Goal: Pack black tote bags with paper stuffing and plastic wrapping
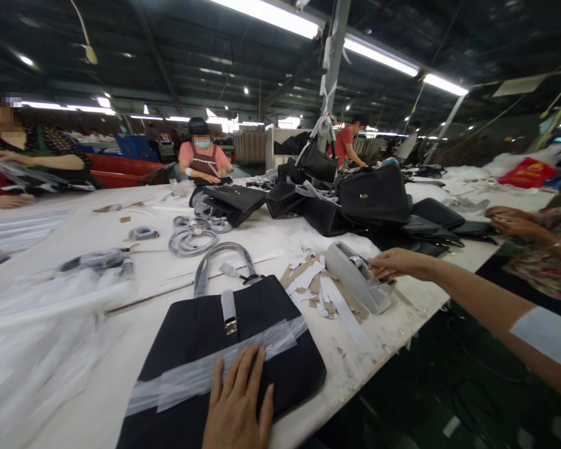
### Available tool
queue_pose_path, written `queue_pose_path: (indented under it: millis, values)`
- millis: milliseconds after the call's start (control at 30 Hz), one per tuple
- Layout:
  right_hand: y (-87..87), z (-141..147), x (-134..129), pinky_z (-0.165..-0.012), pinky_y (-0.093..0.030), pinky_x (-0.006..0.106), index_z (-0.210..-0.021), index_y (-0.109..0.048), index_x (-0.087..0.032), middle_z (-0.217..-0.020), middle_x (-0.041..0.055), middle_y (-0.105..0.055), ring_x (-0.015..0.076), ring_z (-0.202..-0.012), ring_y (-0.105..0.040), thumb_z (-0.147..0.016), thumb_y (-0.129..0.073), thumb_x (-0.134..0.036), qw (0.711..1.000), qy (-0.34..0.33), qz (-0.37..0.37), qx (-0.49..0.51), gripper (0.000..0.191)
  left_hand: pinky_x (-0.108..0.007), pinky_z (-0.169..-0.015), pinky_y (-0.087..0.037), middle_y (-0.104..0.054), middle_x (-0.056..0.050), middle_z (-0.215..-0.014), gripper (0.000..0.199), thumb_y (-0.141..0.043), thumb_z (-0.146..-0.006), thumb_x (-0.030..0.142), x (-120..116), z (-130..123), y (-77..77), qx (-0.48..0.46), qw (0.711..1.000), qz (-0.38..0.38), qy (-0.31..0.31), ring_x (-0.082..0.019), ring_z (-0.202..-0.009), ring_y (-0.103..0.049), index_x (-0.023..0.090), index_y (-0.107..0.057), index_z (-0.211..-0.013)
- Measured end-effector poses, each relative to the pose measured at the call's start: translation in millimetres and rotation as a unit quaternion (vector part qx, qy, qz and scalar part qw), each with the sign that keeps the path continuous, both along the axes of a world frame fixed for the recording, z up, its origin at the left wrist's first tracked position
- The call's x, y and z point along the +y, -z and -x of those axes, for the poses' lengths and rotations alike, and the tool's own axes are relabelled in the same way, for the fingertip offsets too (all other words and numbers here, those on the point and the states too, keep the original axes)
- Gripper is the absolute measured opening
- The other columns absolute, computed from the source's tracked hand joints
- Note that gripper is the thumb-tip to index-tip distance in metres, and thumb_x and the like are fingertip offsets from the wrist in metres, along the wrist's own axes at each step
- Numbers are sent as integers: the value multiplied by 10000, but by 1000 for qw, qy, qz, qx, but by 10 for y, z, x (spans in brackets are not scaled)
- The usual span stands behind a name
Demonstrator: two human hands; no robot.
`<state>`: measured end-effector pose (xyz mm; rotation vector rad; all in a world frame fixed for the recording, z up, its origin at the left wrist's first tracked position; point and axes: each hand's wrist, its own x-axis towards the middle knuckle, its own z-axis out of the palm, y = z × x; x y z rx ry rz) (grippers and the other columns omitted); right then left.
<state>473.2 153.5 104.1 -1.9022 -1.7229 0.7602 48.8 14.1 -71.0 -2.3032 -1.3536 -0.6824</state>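
A black handbag [177, 330] lies flat on the white table in front of me. Clear plastic wrap or tape [187, 377] runs across its front, below a gold buckle [231, 325] on a wrapped strap. Its wrapped handle [229, 249] stands up at the far side. My left hand [238, 399] rests on the bag with fingers spread, its fingertips on the clear band. To the right, my right hand [395, 264] reaches to a grey tape dispenser [350, 274], fingers pinched together at it. Whatever is between those fingertips is too small to make out.
White and brown strips [325, 293] lie beside the dispenser. Black bags [371, 193] are piled behind, with wrapped handles [194, 240] to their left. White sheeting [60, 349] covers the left. Co-workers stand around the table; a co-worker's hands [512, 221] are at the right.
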Motion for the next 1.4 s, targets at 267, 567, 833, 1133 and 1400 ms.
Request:
queue_pose_path:
  millis: [267, 567, 833, 1133, 1400]
  values:
    - [-121, -261, -494, -738, -570, 321, -877, -729, -138, -869, 168, -727, 225, -793, -705, -872, -608, -528, 988, 74, 20, 137, 408, -435, -1248, -14, -577, -53, -1412, 513, -535, -894, 283, 3, 13, 17, -10, 1000, 13, 8, -235, -1284, -526, 198, -507, -1399]
    - [322, -244, -841, -559, -452, 267, -843, -769, -232, -1015, 170, -747, 287, -959, -704, -857, -634, -500, 983, 137, 95, 80, 301, -442, -1245, -30, -553, -66, -1433, 530, -533, -904, 294, -37, -9, -58, -21, 999, 40, 2, -241, -1317, -494, 186, -482, -1420]
    - [532, -370, -787, -591, -429, 322, -872, -768, -235, -1082, 199, -724, 326, -1000, -681, -834, -593, -583, 988, 118, 91, 46, 392, -462, -1234, -59, -540, -59, -1443, 517, -513, -930, 294, -79, -51, -155, -14, 997, 74, -17, -239, -1338, -463, 182, -467, -1433]
    - [344, 433, -1028, -776, -471, 348, -883, -762, -228, -853, 120, -743, 286, -859, -664, -814, -598, -652, 996, -15, 86, -30, 459, -506, -1196, -200, -553, -35, -1433, 491, -487, -947, 302, -110, -82, -218, -53, 993, 105, -32, -244, -1332, -469, 209, -469, -1429]
    - [292, 2072, -594, -616, -426, 239, -774, -727, -199, -709, 9, -716, 160, -671, -638, -894, -579, -433, 933, -356, 30, -51, 302, -500, -1198, -217, -574, -21, -1414, 466, -476, -965, 334, -129, -108, -228, -97, 989, 106, -32, -227, -1321, -485, 220, -478, -1417]
